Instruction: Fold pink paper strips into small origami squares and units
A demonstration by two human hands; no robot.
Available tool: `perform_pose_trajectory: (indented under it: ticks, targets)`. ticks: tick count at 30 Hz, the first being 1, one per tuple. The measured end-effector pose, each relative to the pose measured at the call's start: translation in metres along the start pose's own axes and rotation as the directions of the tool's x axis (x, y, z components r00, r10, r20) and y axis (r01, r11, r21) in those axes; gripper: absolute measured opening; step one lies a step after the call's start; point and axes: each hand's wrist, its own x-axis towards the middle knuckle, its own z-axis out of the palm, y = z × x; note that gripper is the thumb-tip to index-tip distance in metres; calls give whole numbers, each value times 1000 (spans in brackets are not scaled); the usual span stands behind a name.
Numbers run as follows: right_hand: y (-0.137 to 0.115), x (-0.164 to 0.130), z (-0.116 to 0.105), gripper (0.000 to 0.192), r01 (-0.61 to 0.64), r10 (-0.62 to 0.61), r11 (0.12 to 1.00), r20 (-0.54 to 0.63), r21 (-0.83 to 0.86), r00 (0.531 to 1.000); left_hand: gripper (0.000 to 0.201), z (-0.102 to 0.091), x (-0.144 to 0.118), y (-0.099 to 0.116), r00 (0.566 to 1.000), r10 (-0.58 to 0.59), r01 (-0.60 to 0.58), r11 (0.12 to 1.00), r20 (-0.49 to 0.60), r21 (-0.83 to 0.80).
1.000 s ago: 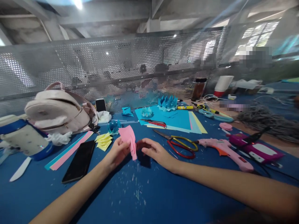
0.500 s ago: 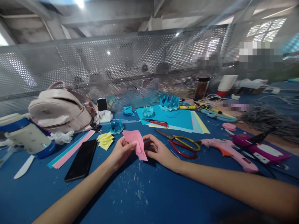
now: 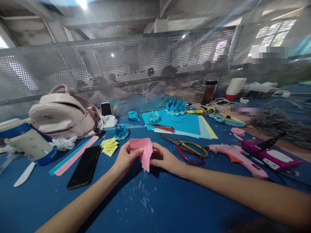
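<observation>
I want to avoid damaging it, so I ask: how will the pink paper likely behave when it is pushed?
The pink paper is probably light and fairly floppy, since its lower end hangs down while the left hand pinches higher up. It would likely crease easily, as it looks thin and bent.

Before you, a blue tabletop [image 3: 170, 207] fills the lower part of the frame. A grey perforated metal partition [image 3: 92, 61] stands behind it, running from the left edge to right of centre, and through its holes you can make out only blurred shapes. Above, you face bare concrete beams [image 3: 109, 21], with a glaring ceiling lamp [image 3: 82, 4] at upper left and a bright, gridded window [image 3: 279, 34] at upper right.
</observation>
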Motion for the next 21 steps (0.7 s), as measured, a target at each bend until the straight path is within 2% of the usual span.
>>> perform_pose_trajectory:
  ticks: [6, 13, 18, 21]
  targets:
    - [0, 1, 0, 24, -69, 53, 992, -140, -107, 989, 37, -10, 4, -9, 998, 54, -52, 996, -27, 78]
    - [1, 2, -2, 16, -122, 99, 991, -286, -62, 953, 35, -12, 4, -3, 999, 36, -37, 970, 9, 240]
    - [7, 4, -7, 22, -148, 120, 986, -307, -72, 944, 32, -12, 5, 2, 999, 35, -48, 921, 42, 387]
    - [6, 4, -7, 21, -147, 117, 986, -300, -79, 947, 30, -14, 7, 7, 995, 75, -99, 882, 70, 460]
